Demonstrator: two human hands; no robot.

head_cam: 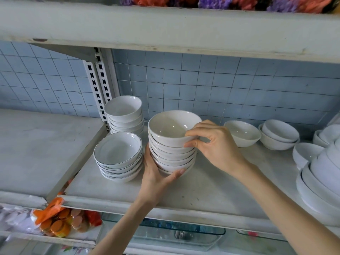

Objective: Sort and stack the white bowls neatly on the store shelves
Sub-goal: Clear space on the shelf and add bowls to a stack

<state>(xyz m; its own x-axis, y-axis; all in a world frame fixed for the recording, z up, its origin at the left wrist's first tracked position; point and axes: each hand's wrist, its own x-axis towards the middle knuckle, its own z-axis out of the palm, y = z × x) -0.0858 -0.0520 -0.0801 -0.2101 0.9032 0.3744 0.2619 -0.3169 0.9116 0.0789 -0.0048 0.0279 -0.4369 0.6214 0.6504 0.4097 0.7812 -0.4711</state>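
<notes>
Two hands on one stack of white bowls [172,150], middle of the worn grey shelf [211,186]. Your left hand [156,173] cups its base, thumb curled across the front. Your right hand [217,144] pinches the rim of the top bowl [171,126], which is glossy, round and empty. Just left sits a dark-rimmed stack [118,155], with a plain stack [125,113] behind it. To the right are a lone bowl [242,133] and a nested pair [279,137].

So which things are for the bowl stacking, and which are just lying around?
For the job: tall stack of plain white ceramic bowls being held; stack of dark-rimmed white bowls; rear stack of white bowls; single white bowl; white metal shelf.
Just lying about: orange plastic packets; clear rectangular dish; colourful artificial flowers.
</notes>
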